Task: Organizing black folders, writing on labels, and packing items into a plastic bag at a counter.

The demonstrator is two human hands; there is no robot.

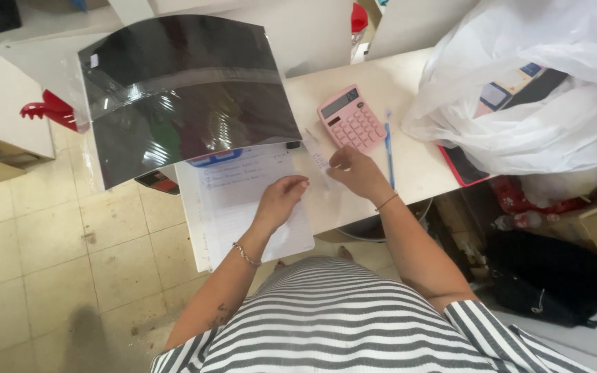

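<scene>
- Slip (319,160): a small white paper strip, centre of frame, lying on the table (416,166) just below the calculator's lower left corner, between the two hands.
- Right hand (357,171): just right of the slip, fingers curled narrow, fingertips pinching or pressing the slip's lower edge; cannot tell which. Thin band on the wrist.
- Left hand (281,199): left and below the slip, fingers loosely bent, resting on the sheet (243,200); fingertips near the slip, contact unclear. Holds nothing visible. Chain bracelet on the wrist.
- Sheet: white paper with handwritten lines, centre-left, hanging over the table's near edge.
- Calculator (351,117): pink, tilted, just above the right hand, flat on the table.
- Pen (388,148): blue, lying upright in the frame, just right of the calculator and the right hand.
- Dark package (181,93): glossy, wrapped in clear film, upper left, curved, its lower edge overlapping the top of the sheet.
- White bag (533,83): large, plastic, upper right, on the table, packets inside.
- Red item (461,169): flat, partly under the bag.
- Black bag (554,276): lower right, on the floor.
- Red hanger (50,110): far left, partly behind the package.
</scene>
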